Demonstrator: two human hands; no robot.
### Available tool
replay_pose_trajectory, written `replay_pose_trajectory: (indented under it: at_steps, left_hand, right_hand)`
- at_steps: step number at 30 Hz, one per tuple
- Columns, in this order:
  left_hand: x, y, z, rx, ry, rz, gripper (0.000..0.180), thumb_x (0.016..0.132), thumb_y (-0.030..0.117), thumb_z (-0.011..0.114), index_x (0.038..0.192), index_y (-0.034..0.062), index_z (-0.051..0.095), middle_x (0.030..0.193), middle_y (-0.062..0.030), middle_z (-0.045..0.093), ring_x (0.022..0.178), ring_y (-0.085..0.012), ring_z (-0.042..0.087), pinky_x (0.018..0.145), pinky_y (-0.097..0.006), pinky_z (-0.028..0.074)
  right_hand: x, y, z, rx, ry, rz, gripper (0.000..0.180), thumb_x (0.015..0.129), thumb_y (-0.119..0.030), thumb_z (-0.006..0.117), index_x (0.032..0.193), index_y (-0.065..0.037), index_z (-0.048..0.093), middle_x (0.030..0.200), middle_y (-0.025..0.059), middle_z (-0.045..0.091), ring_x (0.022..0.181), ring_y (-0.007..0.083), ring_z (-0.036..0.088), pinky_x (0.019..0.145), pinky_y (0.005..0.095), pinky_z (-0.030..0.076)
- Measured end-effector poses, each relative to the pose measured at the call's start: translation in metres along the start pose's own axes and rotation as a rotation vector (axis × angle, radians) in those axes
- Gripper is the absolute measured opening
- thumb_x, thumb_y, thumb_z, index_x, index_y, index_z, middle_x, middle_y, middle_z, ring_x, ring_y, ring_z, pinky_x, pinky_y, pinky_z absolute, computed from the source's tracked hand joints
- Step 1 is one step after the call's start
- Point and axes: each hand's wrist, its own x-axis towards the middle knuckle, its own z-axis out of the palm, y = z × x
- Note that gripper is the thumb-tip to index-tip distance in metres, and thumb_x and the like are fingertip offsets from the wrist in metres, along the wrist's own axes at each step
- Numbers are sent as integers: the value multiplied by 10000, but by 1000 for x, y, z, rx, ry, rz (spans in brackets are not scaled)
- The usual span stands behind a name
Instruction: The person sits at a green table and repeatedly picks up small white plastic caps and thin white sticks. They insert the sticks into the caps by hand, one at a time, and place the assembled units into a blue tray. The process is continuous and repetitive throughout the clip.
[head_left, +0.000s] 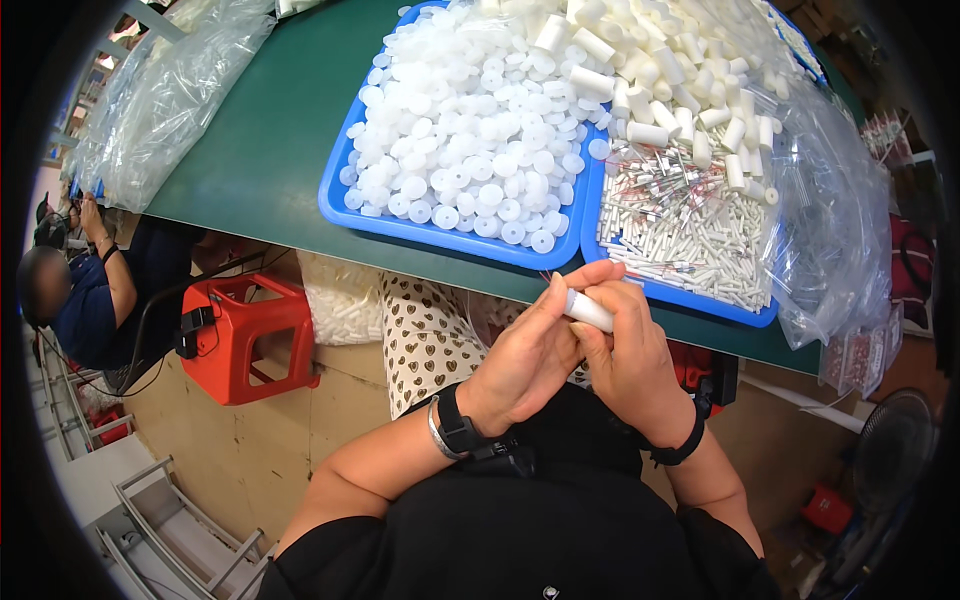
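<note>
Just past the table's near edge, both my hands come together around a smooth white plastic cylinder. My right hand is closed on it, with the thumb below and fingers curled over its right end. My left hand has its thumb and fingers around the cylinder's left end, the fingers reaching along its far side. Thin reddish wires stick out by the left thumb; whether they come from the cylinder is hidden. Beyond the hands, a blue tray holds a heap of translucent white discs.
Another blue tray holds small white tubes with wires and larger white cylinders. Clear plastic bags lie at the right, another bag far left. A red stool and a seated person are left; a fan stands right.
</note>
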Motion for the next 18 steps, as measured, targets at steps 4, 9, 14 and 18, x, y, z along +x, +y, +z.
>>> replay_pose_trajectory:
  at_steps: [4, 9, 14, 18]
  left_hand:
    - [-1, -13, 3, -85, -14, 52, 508, 1054, 471, 301, 1376, 96, 421, 1531, -78, 350, 1400, -287, 354, 1163, -448, 309]
    - [2, -10, 5, 7, -43, 93, 572, 1042, 506, 302, 1445, 103, 347, 1490, -86, 378, 1370, -252, 389, 1150, -400, 328]
    - [1, -9, 3, 14, 29, 80, 631, 1022, 552, 242, 1473, 113, 284, 1511, -112, 369, 1342, -322, 429, 1119, -460, 374]
    - [-2, -15, 1, 170, 57, 96, 682, 1019, 569, 213, 1522, 109, 182, 1508, -124, 374, 1333, -312, 442, 1104, -450, 390]
  right_hand:
    - [-6, -3, 1, -68, -62, -25, 246, 900, -33, 634, 1107, 25, 514, 895, 166, 626, 698, 352, 644, 574, 399, 511]
    - [0, -12, 3, -54, -17, 13, 222, 913, -39, 621, 1101, 24, 520, 893, 168, 637, 691, 354, 650, 564, 403, 511]
    - [1, -12, 9, 76, 16, 122, 179, 942, -67, 590, 1090, 13, 528, 920, 182, 654, 715, 359, 658, 590, 398, 512]
    - [-3, -15, 15, 195, 54, 206, 154, 974, -97, 558, 1091, 1, 534, 866, 151, 655, 669, 288, 645, 566, 349, 486]
